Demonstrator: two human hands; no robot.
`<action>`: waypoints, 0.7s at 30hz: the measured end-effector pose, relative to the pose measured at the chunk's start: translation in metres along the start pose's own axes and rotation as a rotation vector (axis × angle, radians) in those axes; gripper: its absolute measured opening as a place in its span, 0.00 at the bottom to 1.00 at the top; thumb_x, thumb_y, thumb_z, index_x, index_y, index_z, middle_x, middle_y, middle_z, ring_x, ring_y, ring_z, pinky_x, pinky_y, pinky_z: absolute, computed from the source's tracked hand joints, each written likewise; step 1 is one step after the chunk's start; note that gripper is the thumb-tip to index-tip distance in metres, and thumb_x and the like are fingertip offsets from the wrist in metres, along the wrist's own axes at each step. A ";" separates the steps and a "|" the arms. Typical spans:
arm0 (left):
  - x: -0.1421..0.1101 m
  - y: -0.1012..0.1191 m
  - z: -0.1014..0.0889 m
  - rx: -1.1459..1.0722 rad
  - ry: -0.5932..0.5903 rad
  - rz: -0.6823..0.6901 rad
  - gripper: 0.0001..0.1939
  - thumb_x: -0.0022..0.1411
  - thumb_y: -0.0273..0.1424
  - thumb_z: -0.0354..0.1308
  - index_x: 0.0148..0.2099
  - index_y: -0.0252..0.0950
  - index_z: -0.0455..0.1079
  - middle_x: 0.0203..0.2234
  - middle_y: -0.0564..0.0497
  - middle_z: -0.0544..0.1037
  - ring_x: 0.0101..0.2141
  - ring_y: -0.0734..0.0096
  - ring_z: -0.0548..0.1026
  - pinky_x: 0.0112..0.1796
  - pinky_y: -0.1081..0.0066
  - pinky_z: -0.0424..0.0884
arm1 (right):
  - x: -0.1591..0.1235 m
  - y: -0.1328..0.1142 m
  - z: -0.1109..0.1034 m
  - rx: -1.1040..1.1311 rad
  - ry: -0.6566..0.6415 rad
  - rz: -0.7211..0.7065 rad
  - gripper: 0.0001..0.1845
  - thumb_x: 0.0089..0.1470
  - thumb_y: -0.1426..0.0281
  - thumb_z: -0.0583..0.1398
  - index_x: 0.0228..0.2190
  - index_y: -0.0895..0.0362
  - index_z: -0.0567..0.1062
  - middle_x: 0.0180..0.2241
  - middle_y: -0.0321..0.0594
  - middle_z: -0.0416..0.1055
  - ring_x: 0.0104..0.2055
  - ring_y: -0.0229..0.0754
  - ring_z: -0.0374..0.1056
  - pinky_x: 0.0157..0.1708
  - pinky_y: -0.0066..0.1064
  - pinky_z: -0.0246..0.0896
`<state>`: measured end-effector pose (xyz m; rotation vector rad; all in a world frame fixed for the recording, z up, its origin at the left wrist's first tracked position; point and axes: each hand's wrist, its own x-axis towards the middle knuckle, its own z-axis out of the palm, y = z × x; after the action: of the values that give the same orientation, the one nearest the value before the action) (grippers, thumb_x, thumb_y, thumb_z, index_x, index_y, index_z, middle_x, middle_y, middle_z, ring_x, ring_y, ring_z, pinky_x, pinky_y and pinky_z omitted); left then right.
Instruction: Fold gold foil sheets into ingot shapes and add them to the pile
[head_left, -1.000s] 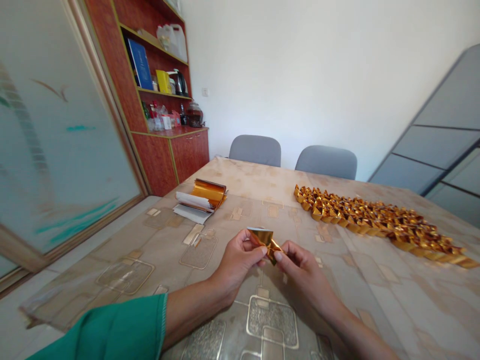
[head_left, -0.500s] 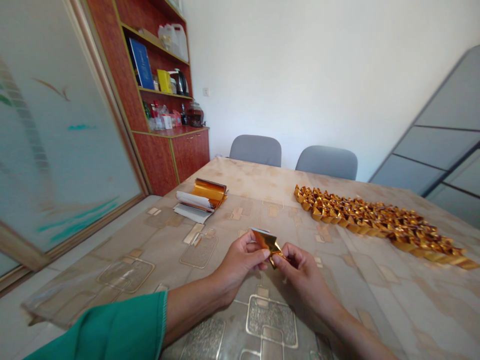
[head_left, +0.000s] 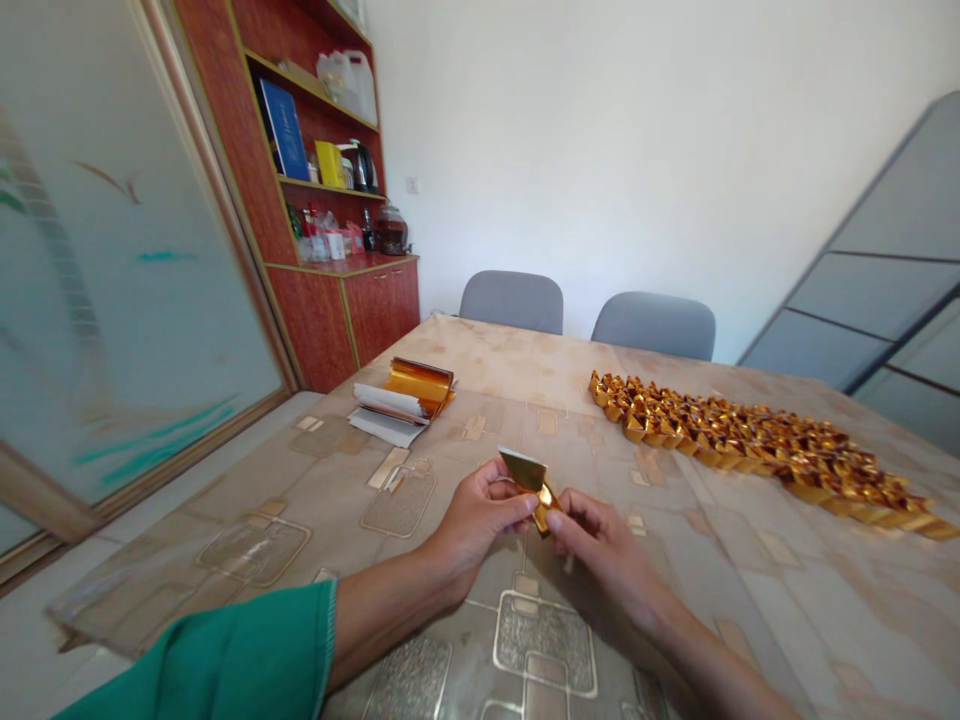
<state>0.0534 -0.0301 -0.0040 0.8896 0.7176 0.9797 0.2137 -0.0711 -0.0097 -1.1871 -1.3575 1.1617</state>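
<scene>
A small piece of folded gold foil paper is held above the table between my two hands. My left hand pinches its left side, thumb in front and fingers behind. At its lower right, the thumb and fingers of my right hand close on the folded edge. One flap with a pale edge stands up at the upper left of the piece. Parts of the folds are hidden behind my fingertips. Farther off to the left lies a stack of gold foil sheets with white backs, partly curled over.
Rows of folded gold foil pieces stretch across the right side of the table, which has a clear patterned cover. Two grey chairs stand at the far edge. A red-brown cabinet and a sliding glass door are at left.
The folded foil paper has tilted and turned slightly between my fingers, and its right-hand part looks narrower now. Both hands have shifted only a little. The stack and rows stay put.
</scene>
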 end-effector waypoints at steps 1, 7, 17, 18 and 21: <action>0.000 -0.001 0.000 0.002 -0.009 -0.014 0.20 0.46 0.29 0.73 0.42 0.32 0.73 0.30 0.50 0.80 0.29 0.76 0.74 0.29 0.77 0.66 | 0.000 0.002 0.001 -0.010 0.003 -0.005 0.23 0.52 0.51 0.64 0.21 0.55 0.67 0.21 0.31 0.59 0.24 0.36 0.52 0.23 0.28 0.46; 0.001 -0.002 -0.003 -0.009 -0.062 -0.125 0.22 0.44 0.30 0.75 0.42 0.31 0.74 0.32 0.48 0.80 0.29 0.76 0.75 0.33 0.75 0.68 | 0.001 0.010 0.001 -0.049 0.012 -0.007 0.21 0.53 0.55 0.63 0.21 0.54 0.62 0.20 0.29 0.55 0.23 0.34 0.47 0.22 0.27 0.41; 0.003 -0.001 -0.004 0.007 -0.069 -0.072 0.20 0.42 0.28 0.74 0.39 0.31 0.75 0.31 0.48 0.80 0.31 0.71 0.76 0.36 0.72 0.68 | 0.001 0.002 0.000 0.004 -0.049 0.019 0.25 0.52 0.49 0.62 0.20 0.54 0.64 0.19 0.30 0.56 0.22 0.35 0.49 0.23 0.29 0.44; 0.003 -0.001 -0.004 0.011 -0.072 -0.081 0.20 0.42 0.27 0.73 0.39 0.31 0.75 0.31 0.48 0.80 0.31 0.71 0.76 0.36 0.72 0.67 | 0.001 0.003 0.000 0.023 -0.045 0.026 0.25 0.53 0.49 0.62 0.20 0.54 0.64 0.19 0.30 0.56 0.22 0.35 0.49 0.23 0.29 0.44; 0.002 0.000 -0.003 0.010 -0.045 -0.104 0.22 0.40 0.27 0.74 0.40 0.31 0.74 0.30 0.49 0.80 0.29 0.73 0.75 0.34 0.73 0.66 | 0.001 0.006 0.001 0.056 0.012 0.030 0.25 0.54 0.50 0.62 0.20 0.54 0.63 0.19 0.29 0.53 0.22 0.35 0.47 0.22 0.29 0.41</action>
<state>0.0519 -0.0271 -0.0055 0.8714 0.7236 0.8616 0.2132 -0.0700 -0.0157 -1.1766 -1.2940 1.2044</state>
